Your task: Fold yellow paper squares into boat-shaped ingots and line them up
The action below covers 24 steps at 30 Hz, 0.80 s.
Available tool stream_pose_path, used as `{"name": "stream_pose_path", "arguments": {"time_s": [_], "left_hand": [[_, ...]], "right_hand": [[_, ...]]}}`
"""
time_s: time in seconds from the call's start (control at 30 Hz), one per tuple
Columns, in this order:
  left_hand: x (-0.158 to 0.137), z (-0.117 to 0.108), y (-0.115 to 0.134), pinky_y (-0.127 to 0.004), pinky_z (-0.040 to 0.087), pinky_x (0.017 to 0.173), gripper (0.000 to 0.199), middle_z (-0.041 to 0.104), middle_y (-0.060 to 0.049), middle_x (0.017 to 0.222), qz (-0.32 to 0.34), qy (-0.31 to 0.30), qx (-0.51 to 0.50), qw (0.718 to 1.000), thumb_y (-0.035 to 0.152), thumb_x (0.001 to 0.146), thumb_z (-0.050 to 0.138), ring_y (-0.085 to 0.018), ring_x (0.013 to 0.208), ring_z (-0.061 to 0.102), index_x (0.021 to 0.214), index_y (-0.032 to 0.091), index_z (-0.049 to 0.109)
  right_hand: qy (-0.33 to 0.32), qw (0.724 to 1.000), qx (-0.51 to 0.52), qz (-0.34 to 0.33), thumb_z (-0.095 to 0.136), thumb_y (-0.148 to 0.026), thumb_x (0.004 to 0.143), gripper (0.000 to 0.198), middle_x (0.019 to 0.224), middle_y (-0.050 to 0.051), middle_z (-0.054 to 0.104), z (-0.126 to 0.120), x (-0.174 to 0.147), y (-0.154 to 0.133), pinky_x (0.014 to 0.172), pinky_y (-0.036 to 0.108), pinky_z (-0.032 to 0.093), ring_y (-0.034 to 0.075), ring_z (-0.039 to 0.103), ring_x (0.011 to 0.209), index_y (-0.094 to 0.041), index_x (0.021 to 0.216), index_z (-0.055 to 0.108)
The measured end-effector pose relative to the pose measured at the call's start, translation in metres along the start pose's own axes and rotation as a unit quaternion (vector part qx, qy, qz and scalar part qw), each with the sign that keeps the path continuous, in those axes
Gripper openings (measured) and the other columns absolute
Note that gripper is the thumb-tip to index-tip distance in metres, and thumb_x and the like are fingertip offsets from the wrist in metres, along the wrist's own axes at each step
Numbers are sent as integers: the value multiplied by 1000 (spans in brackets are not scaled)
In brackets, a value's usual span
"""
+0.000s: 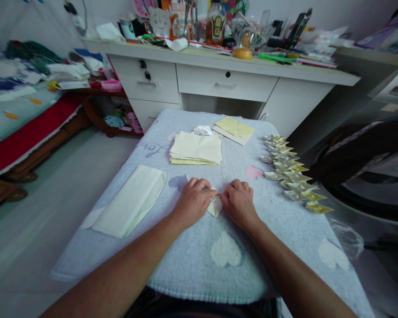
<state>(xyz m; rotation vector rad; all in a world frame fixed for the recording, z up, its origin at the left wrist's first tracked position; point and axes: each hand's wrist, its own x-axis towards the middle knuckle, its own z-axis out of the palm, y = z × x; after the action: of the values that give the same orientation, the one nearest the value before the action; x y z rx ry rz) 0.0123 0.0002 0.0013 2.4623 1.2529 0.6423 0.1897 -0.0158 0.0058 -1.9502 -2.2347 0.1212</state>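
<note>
Both hands meet over a small folded piece of cream paper: the left hand [193, 198] and the right hand [239, 201] curl inward, thumbs and fingertips nearly touching as they pinch the far part of the folded paper [215, 207], whose pointed near end shows between them. It lies low over the pale blue cloth [192, 271] that covers the table, just beyond a white heart printed on the fabric. Directly past the hands sits a loose stack of cream and yellow sheets [196, 149], with a crumpled white scrap [202, 130] just behind it; to the right of that scrap, a yellow sheet [236, 127] overlaps a white sheet [230, 135]. Off to the left, a long, pale folded bundle [130, 202] rests at a slant. Along the right side, small pointed folded pieces [294, 177] stand packed in rows, yellow and whitish. Beyond the table, a white desk [225, 84] carries a crowded clutter, including a brown jar [215, 24].
</note>
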Motion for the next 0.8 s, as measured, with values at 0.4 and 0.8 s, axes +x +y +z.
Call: {"name": "stream_pose_path", "arguments": {"time_s": [0.4,0.8], "left_hand": [[-2,4,-6,-39,41,89,32,57,-4,104,-16,-12,0,1000,21,86,60,-22,97,48,114,34,69],[-3,5,-8,-40,41,91,36,56,-4,105,-28,-18,-15,999,17,86,57,-21,99,47,116,34,69]], "right_hand": [[-34,992,125,-12,51,-26,91,17,103,6,57,-6,2,23,83,36,32,21,46,97,-21,82,66],[-38,994,99,9,58,-27,86,9,106,7,56,-6,1,16,83,37,32,24,46,98,-21,81,64]]}}
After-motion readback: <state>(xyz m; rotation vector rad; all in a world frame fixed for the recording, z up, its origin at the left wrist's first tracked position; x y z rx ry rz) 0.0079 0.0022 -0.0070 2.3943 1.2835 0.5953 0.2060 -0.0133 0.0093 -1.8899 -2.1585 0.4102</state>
